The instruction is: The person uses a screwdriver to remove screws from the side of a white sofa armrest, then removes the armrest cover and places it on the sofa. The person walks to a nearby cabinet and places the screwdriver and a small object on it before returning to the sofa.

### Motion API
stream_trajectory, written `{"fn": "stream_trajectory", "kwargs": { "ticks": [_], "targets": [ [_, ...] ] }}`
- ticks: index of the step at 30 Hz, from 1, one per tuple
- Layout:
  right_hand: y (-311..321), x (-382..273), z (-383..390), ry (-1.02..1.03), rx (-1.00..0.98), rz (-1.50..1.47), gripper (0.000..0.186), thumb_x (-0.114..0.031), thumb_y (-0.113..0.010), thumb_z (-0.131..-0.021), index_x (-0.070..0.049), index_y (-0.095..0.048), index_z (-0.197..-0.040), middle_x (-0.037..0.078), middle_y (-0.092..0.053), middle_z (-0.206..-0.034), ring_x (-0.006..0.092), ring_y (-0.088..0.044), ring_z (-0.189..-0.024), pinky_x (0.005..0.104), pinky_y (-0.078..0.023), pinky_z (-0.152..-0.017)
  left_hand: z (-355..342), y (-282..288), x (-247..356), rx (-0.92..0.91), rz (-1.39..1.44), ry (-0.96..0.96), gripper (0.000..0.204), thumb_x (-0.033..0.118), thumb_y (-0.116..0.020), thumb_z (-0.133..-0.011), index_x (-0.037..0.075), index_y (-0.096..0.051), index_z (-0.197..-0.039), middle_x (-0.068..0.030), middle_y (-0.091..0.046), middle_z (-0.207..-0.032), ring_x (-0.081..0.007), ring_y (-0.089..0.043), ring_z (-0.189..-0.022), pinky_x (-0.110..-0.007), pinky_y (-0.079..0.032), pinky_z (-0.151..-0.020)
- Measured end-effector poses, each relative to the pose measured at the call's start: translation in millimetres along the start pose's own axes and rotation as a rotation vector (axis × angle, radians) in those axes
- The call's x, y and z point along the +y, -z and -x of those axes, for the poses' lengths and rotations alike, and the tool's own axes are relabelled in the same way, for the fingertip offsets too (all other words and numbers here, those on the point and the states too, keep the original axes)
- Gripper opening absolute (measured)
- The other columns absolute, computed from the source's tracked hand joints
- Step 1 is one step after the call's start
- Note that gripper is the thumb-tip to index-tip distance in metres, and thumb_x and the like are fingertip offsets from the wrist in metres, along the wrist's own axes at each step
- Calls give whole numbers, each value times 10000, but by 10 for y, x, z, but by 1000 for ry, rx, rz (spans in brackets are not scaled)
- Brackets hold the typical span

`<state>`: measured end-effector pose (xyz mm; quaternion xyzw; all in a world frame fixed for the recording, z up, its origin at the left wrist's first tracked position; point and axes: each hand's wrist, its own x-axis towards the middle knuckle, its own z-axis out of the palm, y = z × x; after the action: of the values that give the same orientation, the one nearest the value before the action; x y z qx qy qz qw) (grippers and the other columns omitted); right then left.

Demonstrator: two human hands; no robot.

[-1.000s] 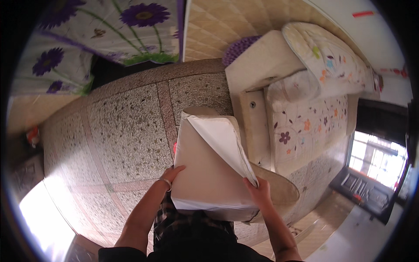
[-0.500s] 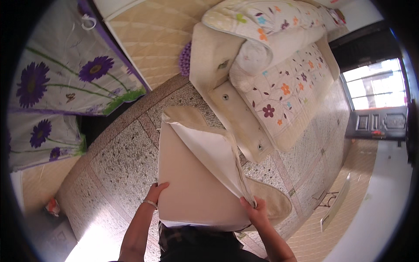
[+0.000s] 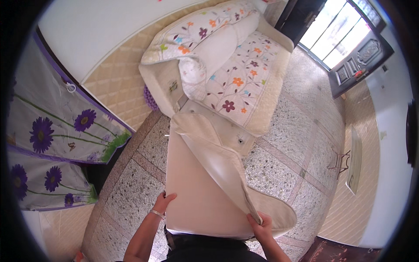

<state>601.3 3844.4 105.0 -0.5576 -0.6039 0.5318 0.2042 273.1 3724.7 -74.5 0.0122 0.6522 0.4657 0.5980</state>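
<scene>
I hold a large cream cushion flat in front of my body. Its loose cream fabric cover is peeled back and hangs folded over the top and right side. My left hand, with a bangle on the wrist, grips the cushion's lower left edge. At the lower right, my right hand pinches the edge of the cover against the cushion.
A cream sofa with flower-patterned covers stands ahead, its near arm just beyond the cushion. A curtain with purple flowers hangs at the left. Speckled stone floor spreads right toward a bright glazed door. A dark rug lies at lower right.
My view has swung toward the sofa and door, which now fill the upper frame. The cushion stays in both hands, with the cover still peeled back.
</scene>
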Motion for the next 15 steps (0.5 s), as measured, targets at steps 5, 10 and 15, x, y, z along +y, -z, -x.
{"fn": "stream_trajectory", "kwargs": {
  "ticks": [5,10,15],
  "targets": [
    [457,-53,391,18,139,-145,296,-102,-614,-855,-24,-484,-601,-21,-398,-561,56,-369,-562,261,-282,-496,-102,-517,192,-89,-127,-165,779,359,-748,-736,-127,-390,-1228,-204,-574,-1105,-224,-612,-939,-332,-517,-791],
    [751,20,379,67,260,-253,285,-111,-604,-863,-22,-494,-616,-45,-399,-582,56,-369,-572,257,-277,-509,-203,-1121,660,-203,-205,-265,815,394,-763,-719,-127,-386,-1218,-204,-569,-1097,-214,-604,-951,-328,-512,-791],
    [930,36,19,45,393,-235,246,-118,-611,-855,-16,-527,-648,-45,-405,-590,54,-370,-582,255,-273,-518,-540,-1720,1210,-296,-272,-243,805,404,-772,-709,-124,-409,-1197,-200,-581,-1069,-214,-602,-945,-320,-509,-790]
  ]
}}
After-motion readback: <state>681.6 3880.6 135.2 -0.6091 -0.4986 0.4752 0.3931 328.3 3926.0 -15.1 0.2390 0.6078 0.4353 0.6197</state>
